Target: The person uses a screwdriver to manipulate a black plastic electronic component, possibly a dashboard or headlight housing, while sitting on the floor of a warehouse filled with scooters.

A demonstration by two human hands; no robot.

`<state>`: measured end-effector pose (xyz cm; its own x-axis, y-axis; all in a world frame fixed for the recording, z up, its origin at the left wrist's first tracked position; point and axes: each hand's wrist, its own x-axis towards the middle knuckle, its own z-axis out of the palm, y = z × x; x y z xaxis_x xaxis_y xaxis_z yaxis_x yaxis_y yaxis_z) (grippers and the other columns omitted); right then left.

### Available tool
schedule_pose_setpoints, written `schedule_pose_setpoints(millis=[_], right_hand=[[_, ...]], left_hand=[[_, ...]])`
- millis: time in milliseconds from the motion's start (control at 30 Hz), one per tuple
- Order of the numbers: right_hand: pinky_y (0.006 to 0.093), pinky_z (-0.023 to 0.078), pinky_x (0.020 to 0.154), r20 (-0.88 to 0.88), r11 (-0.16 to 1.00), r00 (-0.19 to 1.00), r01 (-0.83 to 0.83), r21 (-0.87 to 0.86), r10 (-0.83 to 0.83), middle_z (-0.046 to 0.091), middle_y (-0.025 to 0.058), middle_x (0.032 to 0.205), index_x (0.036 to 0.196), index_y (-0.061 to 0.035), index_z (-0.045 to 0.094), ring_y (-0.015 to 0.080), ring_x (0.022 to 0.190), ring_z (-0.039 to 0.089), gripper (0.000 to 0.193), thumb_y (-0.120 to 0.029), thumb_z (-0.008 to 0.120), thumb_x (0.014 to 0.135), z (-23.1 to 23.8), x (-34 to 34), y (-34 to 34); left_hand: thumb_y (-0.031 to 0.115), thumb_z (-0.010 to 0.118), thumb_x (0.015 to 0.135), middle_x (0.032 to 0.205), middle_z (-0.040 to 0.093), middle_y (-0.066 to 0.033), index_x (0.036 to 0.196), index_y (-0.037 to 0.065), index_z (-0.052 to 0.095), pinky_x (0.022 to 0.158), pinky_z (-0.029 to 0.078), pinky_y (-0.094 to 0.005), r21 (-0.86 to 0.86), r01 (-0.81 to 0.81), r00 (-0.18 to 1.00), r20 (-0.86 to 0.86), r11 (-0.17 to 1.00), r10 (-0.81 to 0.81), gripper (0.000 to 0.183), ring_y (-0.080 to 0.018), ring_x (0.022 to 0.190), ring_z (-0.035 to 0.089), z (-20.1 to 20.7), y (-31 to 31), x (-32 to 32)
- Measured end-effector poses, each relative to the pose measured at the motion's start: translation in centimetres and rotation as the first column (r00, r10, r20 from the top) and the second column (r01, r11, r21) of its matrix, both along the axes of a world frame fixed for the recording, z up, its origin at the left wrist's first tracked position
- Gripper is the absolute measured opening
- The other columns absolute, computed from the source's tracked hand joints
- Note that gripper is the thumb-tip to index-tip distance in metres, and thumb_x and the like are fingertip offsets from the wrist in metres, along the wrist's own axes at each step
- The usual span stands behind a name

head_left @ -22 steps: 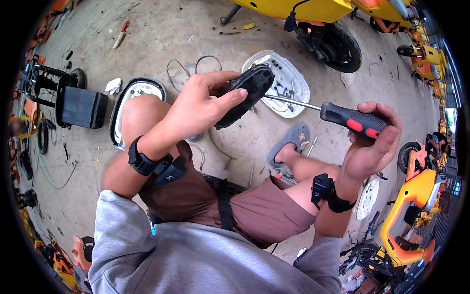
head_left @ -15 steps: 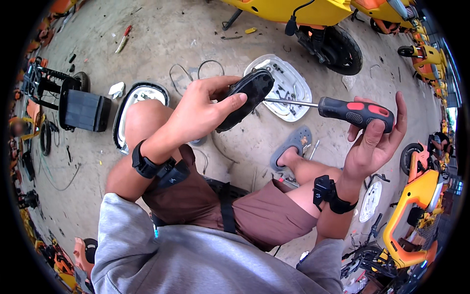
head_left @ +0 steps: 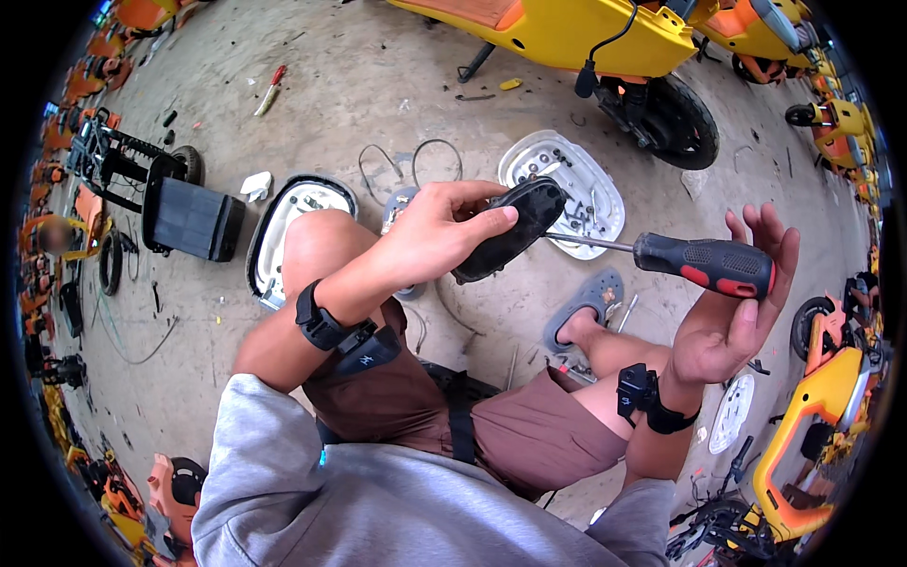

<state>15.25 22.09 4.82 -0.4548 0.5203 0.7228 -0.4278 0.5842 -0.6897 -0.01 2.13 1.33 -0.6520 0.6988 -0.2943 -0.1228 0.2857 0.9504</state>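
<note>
Over the brown shorts point(head_left: 557, 430), both arms are bent, a black band point(head_left: 314, 319) at each wrist. L arm angles up and across to the right; R arm stands steeper, wrist cocked back, palm turned inward. L hand point(head_left: 444, 231) is closed on a black part point(head_left: 510, 241), thumb on the near face, fingers behind, holding it tilted in midair in front of the body. R hand point(head_left: 732, 326) is mostly open, fingers spread, thumb just at the underside of the screwdriver point(head_left: 699, 265), near its butt; can't tell how much grip it has. Shaft point(head_left: 605, 244) runs left, approx. level, tip at the part's right edge. Step in hand looks like working a screw, though any screw is too small to see. Next move prob. calls for a steady L hand, tip seated, shaft in line, plus a surer R finger hold before any twist. Beyond, on the floor point(head_left: 312, 123): dark-rimmed tray point(head_left: 276, 236) by the L knee point(head_left: 326, 246), white tray point(head_left: 612, 184) w/ loose bits point(head_left: 573, 198); farther off, a black box point(head_left: 194, 219), red-handled tool point(head_left: 272, 87), yellow scooter point(head_left: 567, 38).
</note>
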Motion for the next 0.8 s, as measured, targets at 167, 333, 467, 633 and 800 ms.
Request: schedule_pose_setpoints(millis=[167, 333, 467, 633, 800], right_hand=[[0.0526, 0.040, 0.100, -0.097, 0.971, 0.991, -0.070, 0.230, 0.095, 0.056, 0.0165, 0.118, 0.134, 0.0034, 0.042, 0.0254, 0.103, 0.057, 0.058, -0.041, 0.044, 0.096, -1.6, 1.2, 2.3], [0.0568, 0.039, 0.101, -0.044, 0.989, 0.999, 0.006, 0.148, 0.001, 0.054, 0.0159, 0.121, 0.133, -0.0010, 0.044, 0.0229, 0.100, 0.057, 0.055, -0.042, 0.050, 0.097, -0.4, 1.1, 0.4], [0.0553, 0.039, 0.103, -0.166, 0.941, 0.984, -0.002, 0.339, 0.062, 0.052, 0.0202, 0.124, 0.131, 0.0004, 0.044, 0.0289, 0.106, 0.057, 0.048, -0.033, 0.040, 0.097, -1.5, 1.3, 2.1], [0.0553, 0.042, 0.099, -0.130, 0.970, 0.992, 0.039, 0.240, -0.008, 0.050, 0.0189, 0.123, 0.126, 0.0006, 0.048, 0.0300, 0.104, 0.057, 0.049, -0.039, 0.042, 0.098, -0.4, 0.6, 0.3], [0.0495, 0.043, 0.098, -0.129, 0.952, 0.984, -0.078, 0.295, 0.121, 0.047, 0.0215, 0.134, 0.133, -0.0005, 0.045, 0.0305, 0.110, 0.055, 0.046, -0.029, 0.037, 0.098, -1.5, 1.6, 2.1]], left_hand=[[0.024, 0.064, 0.090, 0.082, 0.066, -0.0028, 0.114, -0.004, 0.064, 0.061, 0.046, -0.0226, 0.016, 0.002, 0.993, 0.117, 1.000, -0.004, 0.038, -0.0057, 0.070, 0.055, 0.1, 0.0, -0.2], [0.024, 0.064, 0.090, 0.086, 0.067, -0.0032, 0.113, -0.004, 0.066, 0.064, 0.047, -0.0222, -0.006, 0.007, 0.991, 0.133, 1.000, -0.006, 0.036, -0.0059, 0.072, 0.057, -0.3, 0.0, -0.5], [0.025, 0.064, 0.090, 0.089, 0.068, -0.0046, 0.112, -0.004, 0.066, 0.068, 0.048, -0.0223, 0.041, -0.028, 0.975, 0.220, 0.999, 0.018, 0.036, -0.0061, 0.075, 0.058, -0.3, 0.0, -0.4], [0.032, 0.060, 0.094, 0.081, 0.067, -0.0053, 0.111, -0.004, 0.065, 0.046, 0.044, -0.0210, 0.024, -0.046, 0.978, 0.206, 0.999, 0.040, 0.040, -0.0066, 0.062, 0.060, -1.0, 0.1, -0.5], [0.034, 0.056, 0.097, 0.076, 0.067, -0.0042, 0.107, -0.003, 0.066, 0.038, 0.043, -0.0196, 0.058, -0.045, 0.933, 0.359, 0.997, 0.021, 0.039, -0.0066, 0.056, 0.061, -1.6, 0.3, -0.5]])
